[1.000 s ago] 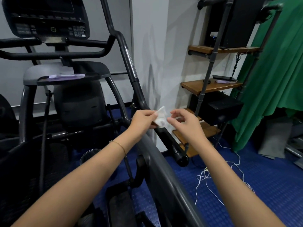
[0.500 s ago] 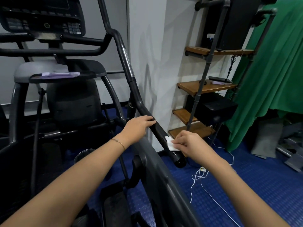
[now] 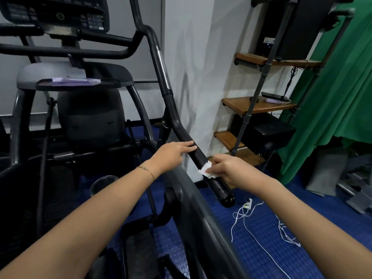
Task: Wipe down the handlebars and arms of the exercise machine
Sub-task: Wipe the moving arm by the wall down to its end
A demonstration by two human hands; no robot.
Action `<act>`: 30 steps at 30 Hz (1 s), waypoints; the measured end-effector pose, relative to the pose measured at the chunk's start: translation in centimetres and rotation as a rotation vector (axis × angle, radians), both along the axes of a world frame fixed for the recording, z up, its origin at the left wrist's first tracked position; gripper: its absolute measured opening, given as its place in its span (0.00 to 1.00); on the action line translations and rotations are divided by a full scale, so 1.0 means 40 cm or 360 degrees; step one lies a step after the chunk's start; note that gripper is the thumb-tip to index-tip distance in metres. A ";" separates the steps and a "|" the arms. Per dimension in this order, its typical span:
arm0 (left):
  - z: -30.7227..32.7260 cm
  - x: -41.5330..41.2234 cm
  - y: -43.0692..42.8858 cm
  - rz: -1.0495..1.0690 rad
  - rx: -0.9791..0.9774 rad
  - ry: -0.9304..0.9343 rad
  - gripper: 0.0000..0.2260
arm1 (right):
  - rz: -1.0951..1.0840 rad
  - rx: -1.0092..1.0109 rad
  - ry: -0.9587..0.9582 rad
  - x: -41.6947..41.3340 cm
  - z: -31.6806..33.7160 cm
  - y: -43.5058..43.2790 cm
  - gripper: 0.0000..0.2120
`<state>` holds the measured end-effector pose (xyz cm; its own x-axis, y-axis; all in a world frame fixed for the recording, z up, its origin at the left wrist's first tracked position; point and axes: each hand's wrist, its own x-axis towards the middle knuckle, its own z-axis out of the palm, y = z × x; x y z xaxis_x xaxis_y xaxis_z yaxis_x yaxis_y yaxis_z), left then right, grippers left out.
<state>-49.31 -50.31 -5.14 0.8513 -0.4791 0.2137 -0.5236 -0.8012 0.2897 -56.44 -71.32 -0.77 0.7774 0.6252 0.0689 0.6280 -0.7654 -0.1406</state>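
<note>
Pinches crumpled white wipe (image 3: 205, 170) against matte black cylindrical handlebar (image 3: 220, 188) with right hand (image 3: 228, 168); lays left hand (image 3: 172, 156), fingers straight, atop same tube.

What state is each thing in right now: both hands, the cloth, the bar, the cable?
left hand: rests on the handlebar, fingers fairly straight.
right hand: pinches the wipe against the handlebar.
wipe: crumpled, touching the handlebar near its lower end.
cable: lying loose on the floor.

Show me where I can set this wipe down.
The middle shelf is bare left of the flat device. The blue floor is free between the white cables and the green curtain. The tray is crowded with papers.
</note>
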 end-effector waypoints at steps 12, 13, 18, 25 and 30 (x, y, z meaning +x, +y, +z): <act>0.031 0.018 0.011 -0.0052 -0.0068 0.0089 0.26 | 0.0195 -0.0135 -0.0171 0.066 0.006 0.042 0.15; 0.038 0.024 0.012 -0.0031 -0.0072 0.0085 0.26 | 0.0166 -0.0137 -0.0196 0.076 0.005 0.049 0.15; 0.051 0.053 0.016 0.0051 0.0110 0.0187 0.31 | 0.0307 -0.0147 -0.0173 0.011 -0.003 -0.007 0.18; 0.082 0.056 0.009 0.0072 0.0246 0.0283 0.32 | 0.0356 -0.0050 -0.0234 0.065 -0.011 0.015 0.17; 0.065 0.055 0.018 0.0050 0.0188 0.0291 0.34 | 0.0342 0.0014 -0.0215 0.001 -0.027 -0.033 0.18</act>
